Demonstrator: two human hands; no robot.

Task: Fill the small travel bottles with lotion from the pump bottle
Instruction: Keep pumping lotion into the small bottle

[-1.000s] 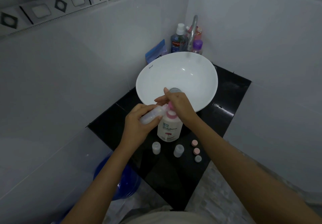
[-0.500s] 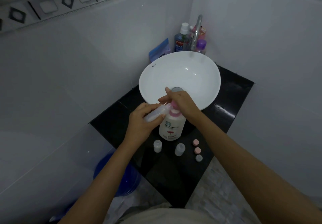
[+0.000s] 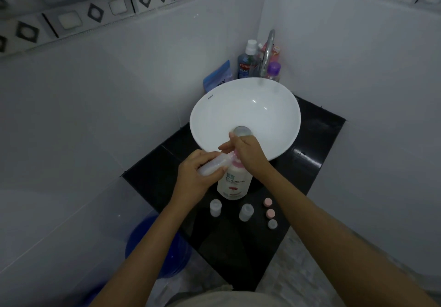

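Note:
A white pump bottle (image 3: 235, 182) with a pink pump stands on the black counter (image 3: 238, 247) in front of the basin. My left hand (image 3: 198, 178) grips a clear small travel bottle (image 3: 213, 164), tilted with its mouth at the pump's nozzle. My right hand (image 3: 248, 154) rests on top of the pump head, fingers bent over it, and hides most of it. Two more small travel bottles (image 3: 215, 207) (image 3: 245, 212) stand uncapped nearer to me. Three caps lie at their right: two pink (image 3: 268, 202) (image 3: 270, 213) and one pale (image 3: 272, 224).
A white round basin (image 3: 245, 115) fills the counter's back, with a tap (image 3: 268, 53), a mouthwash bottle (image 3: 245, 62), a purple-capped bottle (image 3: 273, 70) and a blue pouch (image 3: 218, 76) behind it. A blue bucket (image 3: 155, 249) sits below left. Tiled walls close both sides.
The view has shifted slightly. Both hands keep their places: the left still holds the travel bottle at the nozzle, the right stays on the pump head.

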